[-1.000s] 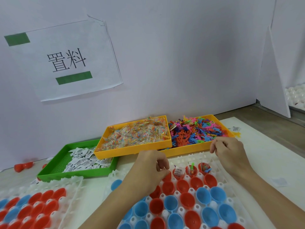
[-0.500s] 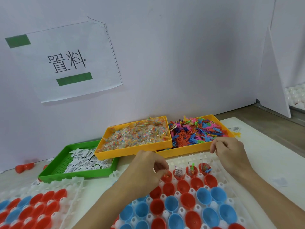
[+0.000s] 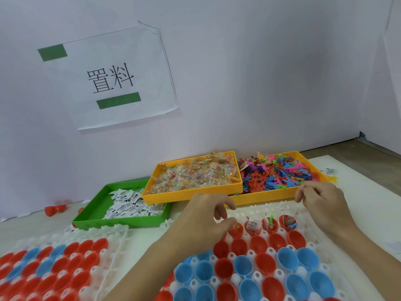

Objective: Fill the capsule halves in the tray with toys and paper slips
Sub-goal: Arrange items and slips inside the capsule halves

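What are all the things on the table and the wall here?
Green plastic tray: one, green, back left, holds white paper slips.
Yellow plastic tray of clear toy packets: one, middle back.
Yellow plastic tray of mixed-colour plastic figures: one, back right.
White capsule tray with red and blue capsule halves: one, front centre; four red halves in its back row hold items.
Second white capsule tray: one, front left, red and blue halves.
White paper sign with green bars: one, on the wall.
Left hand: over the back row.
Right hand: at the tray's far edge.
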Available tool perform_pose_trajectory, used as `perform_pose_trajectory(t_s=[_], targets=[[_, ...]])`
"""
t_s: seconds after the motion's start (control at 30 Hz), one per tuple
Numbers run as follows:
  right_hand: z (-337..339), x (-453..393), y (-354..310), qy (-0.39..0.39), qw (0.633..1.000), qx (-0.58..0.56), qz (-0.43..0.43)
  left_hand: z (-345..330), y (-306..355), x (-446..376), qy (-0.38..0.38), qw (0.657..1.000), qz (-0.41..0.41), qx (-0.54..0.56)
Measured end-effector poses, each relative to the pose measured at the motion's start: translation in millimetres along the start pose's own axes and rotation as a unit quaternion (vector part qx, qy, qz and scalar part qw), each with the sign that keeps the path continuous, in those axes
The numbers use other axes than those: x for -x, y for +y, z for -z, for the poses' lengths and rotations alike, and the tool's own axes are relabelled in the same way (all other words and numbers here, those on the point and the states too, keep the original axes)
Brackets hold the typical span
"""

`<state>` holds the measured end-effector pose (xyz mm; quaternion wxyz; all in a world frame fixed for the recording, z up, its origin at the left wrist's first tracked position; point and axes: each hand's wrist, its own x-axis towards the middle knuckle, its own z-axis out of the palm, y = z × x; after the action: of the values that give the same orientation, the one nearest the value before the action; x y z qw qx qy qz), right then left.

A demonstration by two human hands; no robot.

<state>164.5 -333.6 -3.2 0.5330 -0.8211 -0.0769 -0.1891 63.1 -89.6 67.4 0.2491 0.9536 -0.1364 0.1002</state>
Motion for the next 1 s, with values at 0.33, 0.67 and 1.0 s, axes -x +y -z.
perform_pose_trajectory(t_s=[0.33, 0.67, 1.0], targets=[[-1, 1, -2, 0.002, 1.000, 0.016, 0.000, 65, -83, 13, 0.258, 0.905, 0.333, -0.061], [0, 1, -5, -0.001, 1.000, 0.022, 0.005, 79, -159, 11, 0.047, 0.867, 0.476, -0.143], [0, 0, -4, 0.000, 1.000, 0.018, 0.004, 78, -159, 1, -0.006, 0.866, 0.475, -0.156]])
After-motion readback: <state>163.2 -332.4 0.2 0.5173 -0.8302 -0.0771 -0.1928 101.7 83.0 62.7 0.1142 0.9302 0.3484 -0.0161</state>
